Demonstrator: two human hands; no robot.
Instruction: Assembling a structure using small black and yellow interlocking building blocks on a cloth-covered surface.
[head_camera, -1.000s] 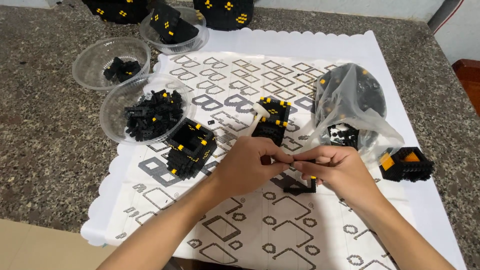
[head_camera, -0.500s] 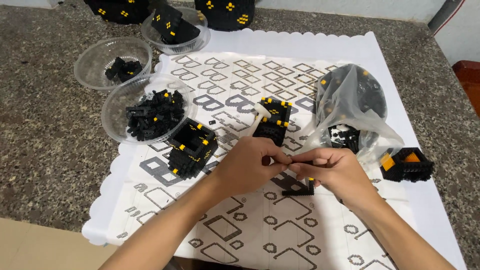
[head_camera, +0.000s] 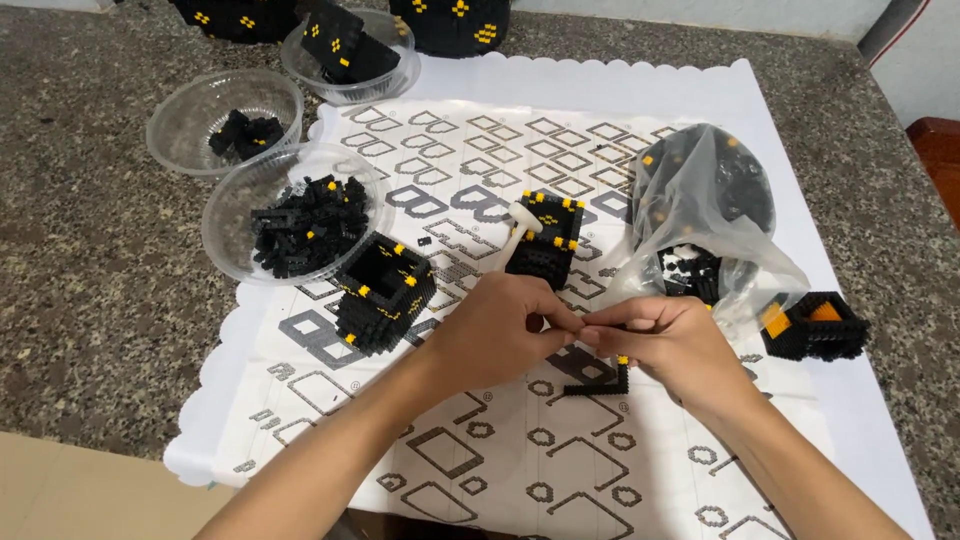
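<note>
Since a second ago we see almost no movement: both hands keep meeting fingertip to fingertip over the patterned paper sheet (head_camera: 620, 160). Our left hand (head_camera: 497, 333) and right hand (head_camera: 668, 343) are pinched shut on something tiny between them, hidden by the fingers, so we cannot tell what it is. Just below the right hand a thin black brick strip (head_camera: 600, 384) lies on the sheet, partly covered. Near the left hand stands a hollow black block box (head_camera: 383, 290).

Hidden and cut off

Fingertips of left hand (head_camera: 500, 335) and right hand (head_camera: 665, 345) hide whatever they pinch; top-edge black block models (head_camera: 455, 20) are cropped.
</note>
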